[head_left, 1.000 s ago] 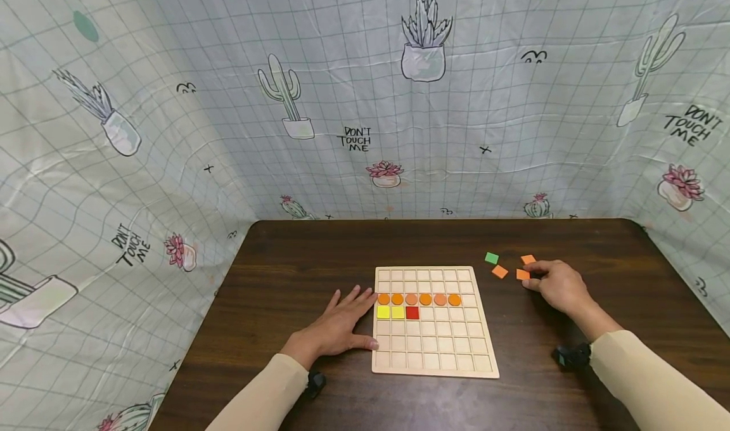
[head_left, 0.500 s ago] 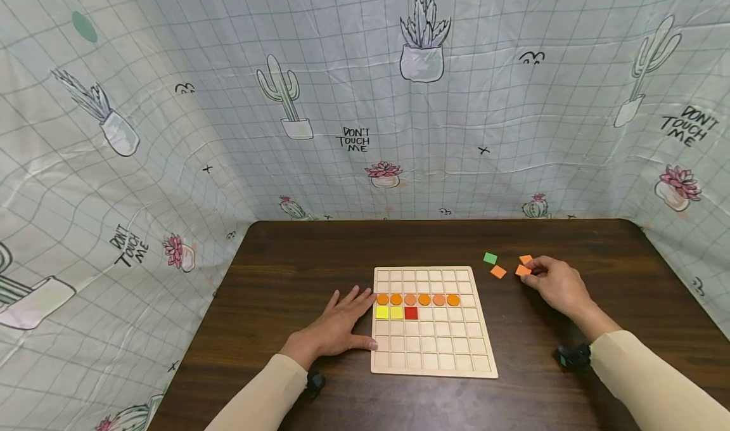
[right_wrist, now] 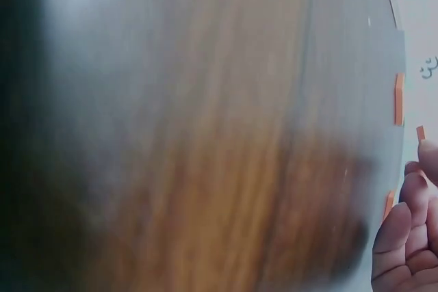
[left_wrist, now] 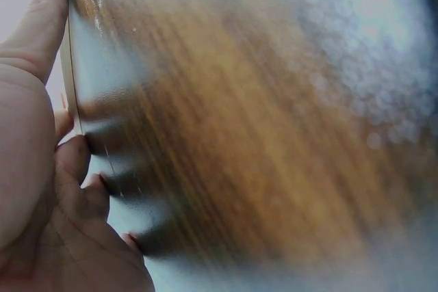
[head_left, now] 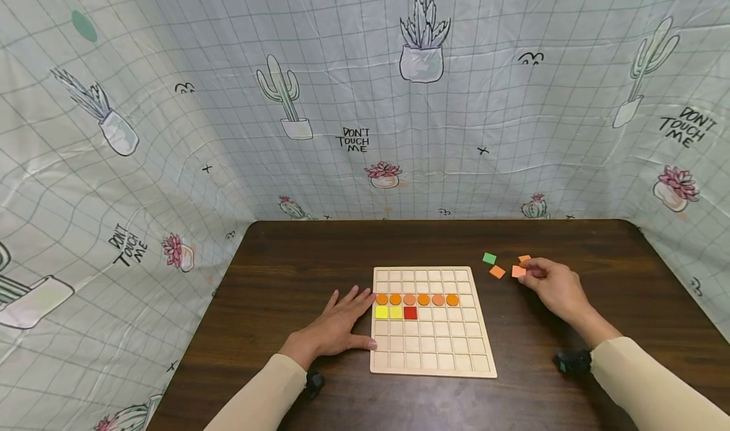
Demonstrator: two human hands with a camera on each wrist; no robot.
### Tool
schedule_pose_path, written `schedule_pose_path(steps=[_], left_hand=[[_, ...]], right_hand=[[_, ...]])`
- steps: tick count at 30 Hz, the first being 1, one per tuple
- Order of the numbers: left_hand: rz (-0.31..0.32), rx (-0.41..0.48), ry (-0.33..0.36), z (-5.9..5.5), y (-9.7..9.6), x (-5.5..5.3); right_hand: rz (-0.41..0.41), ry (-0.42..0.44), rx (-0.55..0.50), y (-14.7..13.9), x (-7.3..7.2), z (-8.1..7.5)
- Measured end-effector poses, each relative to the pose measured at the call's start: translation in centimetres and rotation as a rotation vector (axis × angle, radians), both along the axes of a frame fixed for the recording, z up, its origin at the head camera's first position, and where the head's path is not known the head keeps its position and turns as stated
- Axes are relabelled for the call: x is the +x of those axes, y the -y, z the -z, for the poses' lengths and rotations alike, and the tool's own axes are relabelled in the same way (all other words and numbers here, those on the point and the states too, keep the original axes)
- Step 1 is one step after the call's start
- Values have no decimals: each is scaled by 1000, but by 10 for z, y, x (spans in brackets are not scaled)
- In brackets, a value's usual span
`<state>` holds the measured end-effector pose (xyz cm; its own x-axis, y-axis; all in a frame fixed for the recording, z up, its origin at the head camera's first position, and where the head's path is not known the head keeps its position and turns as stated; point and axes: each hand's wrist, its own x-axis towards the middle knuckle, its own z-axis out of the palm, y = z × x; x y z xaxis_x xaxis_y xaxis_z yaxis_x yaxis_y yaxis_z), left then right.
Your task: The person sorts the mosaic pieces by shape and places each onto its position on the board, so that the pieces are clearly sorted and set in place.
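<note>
My left hand [head_left: 333, 329] lies with its fingers spread along the left edge of a pale wooden grid board [head_left: 433, 356]; thumb and fingertips touch that edge. In the left wrist view its fingers [left_wrist: 79, 162] reach the board's side. To the right of the board, my right hand [head_left: 556, 286] pinches a small orange square tile [head_left: 518, 271] between thumb and fingers. The right wrist view shows this held tile [right_wrist: 421, 133] raised off the table. Another orange tile [head_left: 524, 259] lies just behind, partly covered by the fingers.
A green square tile [head_left: 489, 258] and a loose orange tile [head_left: 497, 272] lie beyond the board's upper right corner. On the board are a row of orange discs [head_left: 424, 299], two yellow squares [head_left: 381, 312] and a red square [head_left: 410, 313]. A printed cloth [head_left: 353, 101] hangs behind the dark table [head_left: 296, 247].
My right hand has closed on the near orange tile, lifted it and shifted slightly left. The left hand stays at the board's edge.
</note>
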<state>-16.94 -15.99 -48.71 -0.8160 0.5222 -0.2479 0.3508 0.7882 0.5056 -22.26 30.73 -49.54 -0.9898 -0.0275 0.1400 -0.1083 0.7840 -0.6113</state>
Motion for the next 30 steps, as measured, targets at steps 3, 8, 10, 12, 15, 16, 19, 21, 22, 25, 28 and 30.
schedule_pose_path(steps=[3,8,10,12,15,16,19,21,22,25,28,30], left_hand=[[2,1,2,0,0,1],[-1,-1,0,-1,-1,1],[-4,-2,-2,-1,-1,0],[-4,1,-5,0,-1,0],[-3,4,-7,1,-1,0],[-2,4,-7,2,-1,0],[-2,1,-7,3,0,-1],[-2,-2,-9,3,0,-1],[-1,-4,-10,3,0,-1],[0,-4,-9,2,1,-1],[0,-1,-7,2,0,-1],[0,0,-5,2,0,-1]], right_hand=[[-8,1,-17,5,1,-1],[-16,13,-40,13,4,-2],[-23,24,-51,17,5,-3],[-31,36,-62,20,6,-3],[-44,44,-74,26,9,-5],[-48,46,-77,28,10,-5],[-62,48,-80,36,12,-6],[-69,47,-86,41,14,-6],[-72,48,-90,43,14,-6],[-77,56,-106,50,16,-6],[-83,67,-118,57,19,-6],[-88,71,-121,61,21,-6]])
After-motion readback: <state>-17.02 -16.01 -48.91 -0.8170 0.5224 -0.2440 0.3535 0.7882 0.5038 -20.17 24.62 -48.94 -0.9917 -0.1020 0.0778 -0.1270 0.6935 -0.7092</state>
